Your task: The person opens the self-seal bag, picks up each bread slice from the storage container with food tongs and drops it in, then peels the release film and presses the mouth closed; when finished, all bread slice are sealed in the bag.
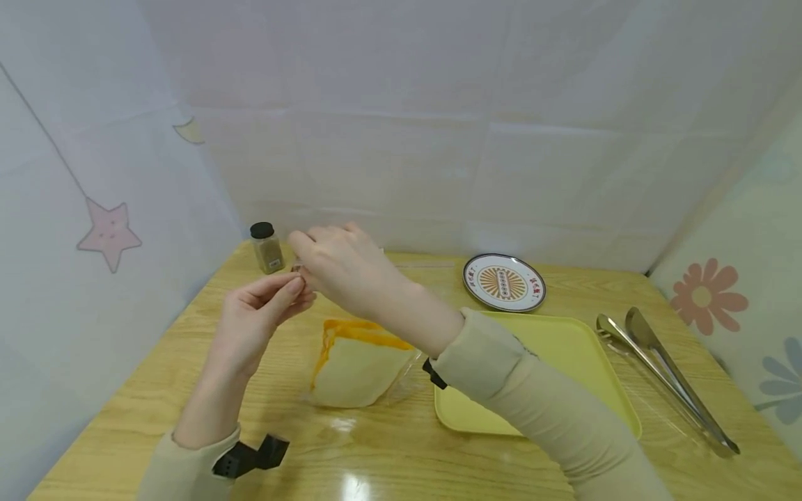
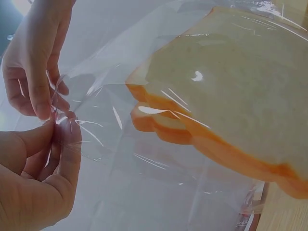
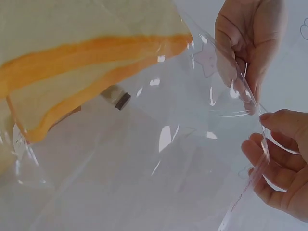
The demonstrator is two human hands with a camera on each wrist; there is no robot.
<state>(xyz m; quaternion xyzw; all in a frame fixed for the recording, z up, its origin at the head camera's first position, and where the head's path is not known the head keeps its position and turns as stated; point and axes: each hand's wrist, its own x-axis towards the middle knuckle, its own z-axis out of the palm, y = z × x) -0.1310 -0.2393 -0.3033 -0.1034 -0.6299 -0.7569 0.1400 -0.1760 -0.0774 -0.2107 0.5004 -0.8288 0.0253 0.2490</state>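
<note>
Booth: What are those fingers doing right now?

Me: I'm pinching on both sides! My left hand [image 1: 258,306] is clamping the edge of a clear bag [image 2: 108,118] between thumb and fingers, and my right hand [image 1: 347,264] is gripping that same edge just beside it. Both are working beyond the bread [image 1: 362,367], over to its left.

Booth: And the bread itself?

Me: It's sitting inside the bag, pale slices with orange crust, one crusty edge facing my hands. Clear film is stretching from the bread up to my fingertips. Whether the bread is resting on the table [image 1: 313,459] or hanging just over it, I can't tell.

Booth: Anything on that edge?

Me: Red print [image 3: 239,196] is running along it, showing too small for me to read fully.

Booth: Now outward from the bread!

Me: A black-lidded jar [image 1: 269,252] is standing beyond it, on the left. Just right of the bread a yellow tray [image 1: 579,355] is lying, my right sleeve [image 1: 539,403] crossing over it. A round plate [image 1: 505,282] with an orange sunburst is sitting beyond the bread, rightward. Well right of the bread, metal tongs [image 1: 683,382] are lying lengthwise.
</note>
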